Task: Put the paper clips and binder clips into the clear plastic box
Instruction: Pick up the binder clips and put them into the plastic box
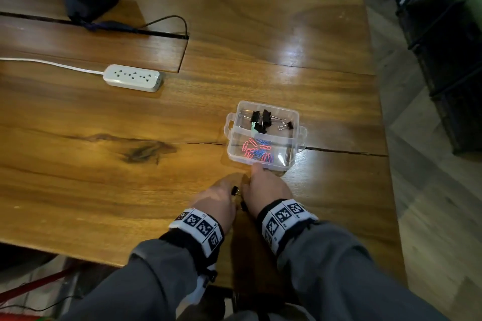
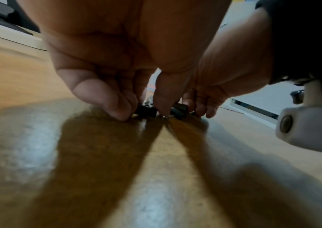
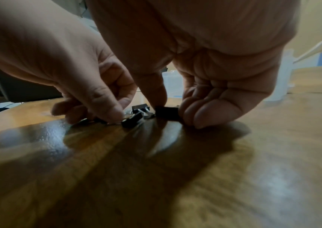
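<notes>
The clear plastic box [image 1: 296, 114] stands open on the wooden table, with black binder clips [image 1: 262, 118] in its far compartment and pink and blue paper clips [image 1: 257, 150] in the near one. Just in front of it my two hands meet over a few loose black binder clips [image 1: 236, 191]. My left hand [image 2: 142, 106] pinches one binder clip [image 2: 146, 111] between thumb and fingers, low on the table. My right hand [image 3: 172, 108] has its thumb and curled fingers round another binder clip [image 3: 166, 113]. A third clip [image 3: 140, 108] lies between them.
A white power strip [image 1: 131, 77] with its cord lies at the left. A dark monitor stand [image 1: 91, 0] and a cable slot sit at the back left. The table's right edge [image 1: 383, 122] runs close to the box, with floor beyond.
</notes>
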Motion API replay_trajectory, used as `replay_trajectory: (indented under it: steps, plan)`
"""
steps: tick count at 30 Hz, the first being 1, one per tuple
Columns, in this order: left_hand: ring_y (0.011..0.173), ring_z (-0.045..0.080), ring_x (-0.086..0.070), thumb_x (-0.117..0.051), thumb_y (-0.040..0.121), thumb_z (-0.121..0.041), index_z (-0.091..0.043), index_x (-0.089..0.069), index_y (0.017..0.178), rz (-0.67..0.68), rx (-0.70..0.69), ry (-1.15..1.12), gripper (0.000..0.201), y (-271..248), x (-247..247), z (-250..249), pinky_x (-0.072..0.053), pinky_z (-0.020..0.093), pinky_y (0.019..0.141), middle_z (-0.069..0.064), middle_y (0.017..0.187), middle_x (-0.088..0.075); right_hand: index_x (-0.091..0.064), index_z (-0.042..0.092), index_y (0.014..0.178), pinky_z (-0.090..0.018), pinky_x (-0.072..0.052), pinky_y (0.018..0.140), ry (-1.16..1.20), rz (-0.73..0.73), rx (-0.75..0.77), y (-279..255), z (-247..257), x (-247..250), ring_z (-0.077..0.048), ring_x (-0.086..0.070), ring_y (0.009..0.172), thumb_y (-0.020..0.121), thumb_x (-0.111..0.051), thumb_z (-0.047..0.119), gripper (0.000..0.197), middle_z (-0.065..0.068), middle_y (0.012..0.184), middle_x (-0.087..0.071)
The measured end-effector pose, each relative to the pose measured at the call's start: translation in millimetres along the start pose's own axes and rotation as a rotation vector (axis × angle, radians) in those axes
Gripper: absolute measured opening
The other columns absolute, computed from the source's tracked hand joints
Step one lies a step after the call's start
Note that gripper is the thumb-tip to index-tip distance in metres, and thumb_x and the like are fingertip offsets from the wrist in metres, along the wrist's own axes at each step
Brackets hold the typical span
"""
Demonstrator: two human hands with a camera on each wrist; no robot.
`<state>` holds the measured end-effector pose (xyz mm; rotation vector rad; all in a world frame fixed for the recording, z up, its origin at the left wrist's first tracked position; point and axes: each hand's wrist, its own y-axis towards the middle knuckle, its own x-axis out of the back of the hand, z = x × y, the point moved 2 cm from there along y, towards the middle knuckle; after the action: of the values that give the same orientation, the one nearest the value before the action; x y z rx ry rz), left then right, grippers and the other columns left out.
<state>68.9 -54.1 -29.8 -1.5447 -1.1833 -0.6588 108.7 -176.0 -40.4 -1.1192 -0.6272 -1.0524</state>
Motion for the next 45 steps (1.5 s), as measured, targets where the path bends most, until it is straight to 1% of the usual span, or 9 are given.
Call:
replay_trajectory:
  steps: [6, 12, 16, 20, 28, 31, 37, 42, 45]
  plan:
    - [0.064, 0.016, -0.053, -0.061, 0.083, -0.023, -0.020, -0.050, 0.080, 0.059, 0.001, -0.036, 0.012, -1, 14, 5, -0.039, 0.027, 0.053, -0.004, 0.072, -0.053, -0.056, 0.019, 0.096, -0.036, -0.051, 0.065, 0.110, 0.070, -0.014, -9, -11, 15, -0.023, -0.061, 0.075, 0.082, -0.058, 0.032, 0.020, -0.002, 0.084, -0.063]
    - [0.067, 0.025, -0.064, -0.052, 0.084, 0.012, 0.003, -0.058, 0.081, 0.239, 0.426, -1.311, 0.011, 2, 31, 23, -0.059, 0.031, 0.057, 0.019, 0.080, -0.062, -0.058, 0.002, 0.087, -0.033, -0.059, 0.056, 1.738, 0.355, -0.523, -33, -45, 19, -0.024, -0.063, 0.061, 0.091, -0.047, 0.007, 0.013, -0.015, 0.080, -0.062]
    - [0.053, 0.016, -0.056, -0.051, 0.087, 0.004, -0.008, -0.058, 0.082, 0.181, 0.271, -1.001, 0.015, 14, 24, 23, -0.047, 0.030, 0.044, 0.008, 0.068, -0.061, -0.057, 0.013, 0.083, -0.028, -0.043, 0.050, 1.074, 0.259, -0.250, -29, -39, 12, -0.016, -0.052, 0.054, 0.089, -0.062, 0.015, 0.008, -0.002, 0.065, -0.058]
    - [0.074, 0.013, -0.057, -0.067, 0.082, -0.024, -0.030, -0.057, 0.091, 0.130, -0.123, -0.217, 0.014, 25, 10, 16, -0.040, 0.026, 0.064, -0.010, 0.079, -0.059, -0.050, 0.030, 0.095, -0.032, -0.047, 0.064, 0.109, 0.193, 0.209, -35, -17, -3, -0.020, -0.061, 0.079, 0.085, -0.065, 0.033, 0.018, 0.003, 0.087, -0.065]
    - [0.071, 0.020, -0.054, -0.062, 0.081, -0.019, -0.022, -0.046, 0.084, 0.194, -0.262, 0.031, 0.017, 35, 4, 11, -0.038, 0.028, 0.059, -0.002, 0.076, -0.057, -0.048, 0.021, 0.108, -0.040, -0.051, 0.070, -0.089, 0.183, 0.353, -33, -5, -10, -0.033, -0.064, 0.089, 0.088, -0.050, 0.020, 0.020, -0.008, 0.099, -0.067]
    - [0.069, 0.017, -0.056, -0.066, 0.078, -0.030, -0.026, -0.049, 0.079, 0.192, -0.169, -0.072, 0.018, 32, 16, 13, -0.041, 0.030, 0.056, -0.004, 0.073, -0.058, -0.050, 0.023, 0.086, -0.032, -0.047, 0.061, 0.122, 0.216, 0.203, -32, -11, 1, -0.024, -0.062, 0.075, 0.081, -0.060, 0.026, 0.012, -0.004, 0.083, -0.065]
    - [0.060, 0.022, -0.055, -0.066, 0.082, -0.021, -0.012, -0.059, 0.084, 0.084, 0.013, -0.764, 0.011, 58, 84, -7, -0.049, 0.037, 0.057, 0.006, 0.073, -0.061, -0.052, 0.014, 0.081, -0.024, -0.039, 0.040, 1.694, 0.285, -0.257, -5, -30, 66, -0.020, -0.046, 0.051, 0.085, -0.043, 0.008, 0.011, -0.010, 0.070, -0.061]
    - [0.050, 0.015, -0.053, -0.062, 0.086, -0.011, -0.005, -0.054, 0.090, 0.055, 0.118, -0.888, 0.011, 107, 108, -54, -0.049, 0.026, 0.041, 0.010, 0.072, -0.059, -0.052, 0.005, 0.091, -0.025, -0.050, 0.042, 1.657, 0.148, -0.340, 46, -16, 101, -0.016, -0.053, 0.055, 0.095, -0.050, 0.005, 0.004, -0.008, 0.071, -0.054]
    - [0.054, 0.025, -0.060, -0.068, 0.079, -0.009, -0.003, -0.056, 0.091, 0.059, 0.118, -0.865, 0.019, 128, 97, -68, -0.060, 0.047, 0.055, 0.017, 0.072, -0.062, -0.052, 0.002, 0.095, -0.034, -0.061, 0.063, 1.649, 0.087, -0.419, 60, -6, 105, -0.026, -0.062, 0.083, 0.096, -0.050, 0.005, 0.004, -0.015, 0.087, -0.057]
